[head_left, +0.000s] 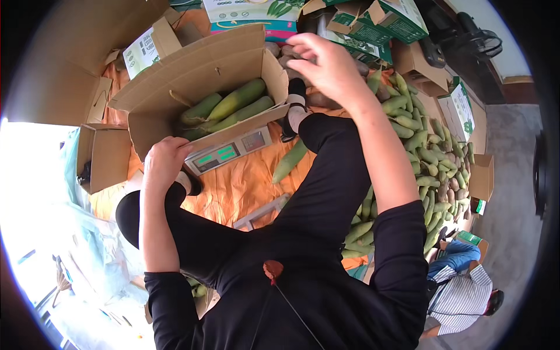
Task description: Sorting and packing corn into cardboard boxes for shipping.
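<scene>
Radishes (237,100), at least three and green, lie in an open box (198,81) that stands over a scale (220,153) on the orange cloth (227,186), between the person's feet. The step in hand looks like filling or settling the box over the lit scale: the left hand (165,156) is at its near left corner, fingers bent against the cardboard, though I cannot tell whether they grip or only rest there. The right hand (326,65) is raised beyond the box's right end, fingers loosely parted and thumb apart, with nothing visible in them; dark roots (283,52) lie just past it.

As I judge it, the next move calls for keeping the box level and square on the scale, with the right hand clear of the raised flap. The box's long axis slants from lower left to upper right, its open top facing the head camera. The radishes run much the same way, stringy tails to the lower left and blunt ends to the upper right. One loose radish (290,161) lies on the cloth near the scale, and a heap (431,175) spreads to the person's right.
</scene>
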Demonstrator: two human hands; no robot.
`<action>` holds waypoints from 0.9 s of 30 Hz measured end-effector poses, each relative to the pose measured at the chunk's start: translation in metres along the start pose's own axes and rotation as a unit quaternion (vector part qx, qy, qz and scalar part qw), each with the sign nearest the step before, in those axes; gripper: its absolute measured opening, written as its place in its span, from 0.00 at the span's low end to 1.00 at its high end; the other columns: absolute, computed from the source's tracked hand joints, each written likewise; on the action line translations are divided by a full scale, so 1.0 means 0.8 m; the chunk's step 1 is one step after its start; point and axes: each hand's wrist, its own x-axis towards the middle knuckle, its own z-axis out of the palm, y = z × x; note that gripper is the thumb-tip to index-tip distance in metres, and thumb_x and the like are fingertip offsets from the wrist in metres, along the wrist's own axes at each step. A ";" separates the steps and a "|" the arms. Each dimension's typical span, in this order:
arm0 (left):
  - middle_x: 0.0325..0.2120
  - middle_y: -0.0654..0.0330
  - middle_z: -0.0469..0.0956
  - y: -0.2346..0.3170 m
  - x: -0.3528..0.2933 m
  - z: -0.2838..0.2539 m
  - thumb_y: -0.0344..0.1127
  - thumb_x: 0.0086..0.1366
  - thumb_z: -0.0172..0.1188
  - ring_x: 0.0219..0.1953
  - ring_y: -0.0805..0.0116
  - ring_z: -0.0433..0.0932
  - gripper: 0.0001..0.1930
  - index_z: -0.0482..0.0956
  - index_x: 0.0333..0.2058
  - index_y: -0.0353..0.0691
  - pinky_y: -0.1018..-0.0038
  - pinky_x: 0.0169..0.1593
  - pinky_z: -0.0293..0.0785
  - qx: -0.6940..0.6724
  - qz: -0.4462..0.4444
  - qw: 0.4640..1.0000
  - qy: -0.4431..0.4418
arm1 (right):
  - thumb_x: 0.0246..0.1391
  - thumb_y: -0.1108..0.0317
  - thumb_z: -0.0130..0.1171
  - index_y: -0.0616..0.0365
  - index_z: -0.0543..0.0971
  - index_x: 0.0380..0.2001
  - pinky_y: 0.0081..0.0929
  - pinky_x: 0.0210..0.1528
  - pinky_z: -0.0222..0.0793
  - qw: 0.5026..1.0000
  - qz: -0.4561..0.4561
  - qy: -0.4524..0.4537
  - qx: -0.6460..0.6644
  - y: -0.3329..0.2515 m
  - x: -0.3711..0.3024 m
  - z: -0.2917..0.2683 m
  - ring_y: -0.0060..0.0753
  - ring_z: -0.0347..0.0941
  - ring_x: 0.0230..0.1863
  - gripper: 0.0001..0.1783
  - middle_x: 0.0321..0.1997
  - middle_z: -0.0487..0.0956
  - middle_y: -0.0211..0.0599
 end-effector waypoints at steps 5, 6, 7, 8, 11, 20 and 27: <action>0.31 0.52 0.79 0.011 0.005 0.001 0.37 0.57 0.59 0.34 0.53 0.78 0.11 0.81 0.35 0.36 0.66 0.39 0.73 -0.039 0.023 0.997 0.063 | 0.47 0.66 0.64 0.57 0.77 0.42 0.26 0.37 0.73 0.992 0.103 0.020 0.071 0.019 -0.023 -0.032 0.28 0.76 0.33 0.18 0.35 0.80 0.37; 0.30 0.52 0.79 0.006 0.003 0.003 0.36 0.57 0.60 0.33 0.54 0.78 0.11 0.81 0.36 0.36 0.67 0.38 0.73 -0.040 0.025 0.996 0.074 | 0.47 0.67 0.64 0.58 0.77 0.42 0.25 0.37 0.72 0.992 0.089 0.027 0.088 0.010 -0.023 -0.031 0.26 0.76 0.32 0.17 0.34 0.80 0.36; 0.30 0.52 0.79 0.013 0.004 0.000 0.36 0.57 0.60 0.33 0.55 0.79 0.11 0.81 0.37 0.36 0.68 0.38 0.73 -0.056 0.011 0.996 0.065 | 0.50 0.69 0.62 0.58 0.77 0.45 0.21 0.39 0.71 0.992 0.089 0.014 0.094 0.008 -0.024 -0.034 0.20 0.72 0.35 0.17 0.36 0.79 0.32; 0.31 0.51 0.79 0.014 0.006 0.003 0.35 0.57 0.60 0.33 0.57 0.79 0.11 0.80 0.37 0.35 0.70 0.39 0.73 -0.051 0.018 0.997 0.060 | 0.51 0.69 0.62 0.58 0.77 0.45 0.21 0.39 0.71 0.993 0.079 0.016 0.086 0.009 -0.025 -0.034 0.20 0.72 0.35 0.17 0.36 0.79 0.32; 0.31 0.51 0.79 0.010 0.009 0.003 0.34 0.57 0.60 0.33 0.58 0.80 0.11 0.80 0.37 0.34 0.70 0.39 0.73 -0.047 0.044 0.996 0.067 | 0.50 0.69 0.62 0.59 0.77 0.43 0.21 0.38 0.71 0.985 0.090 0.017 0.144 -0.001 -0.023 -0.020 0.20 0.73 0.35 0.16 0.35 0.79 0.32; 0.32 0.50 0.79 0.013 0.009 0.005 0.32 0.57 0.60 0.32 0.57 0.79 0.11 0.79 0.38 0.33 0.69 0.38 0.74 -0.051 0.063 0.994 0.078 | 0.51 0.69 0.61 0.61 0.77 0.40 0.23 0.36 0.71 0.983 0.132 0.003 0.129 0.041 -0.034 0.026 0.25 0.75 0.32 0.13 0.31 0.80 0.35; 0.32 0.50 0.79 0.012 0.008 0.005 0.32 0.57 0.60 0.32 0.58 0.80 0.11 0.80 0.38 0.33 0.70 0.38 0.74 -0.074 0.050 0.993 0.080 | 0.51 0.70 0.61 0.61 0.77 0.41 0.24 0.38 0.71 0.979 0.143 0.019 0.144 0.046 -0.032 0.023 0.25 0.75 0.33 0.14 0.31 0.80 0.35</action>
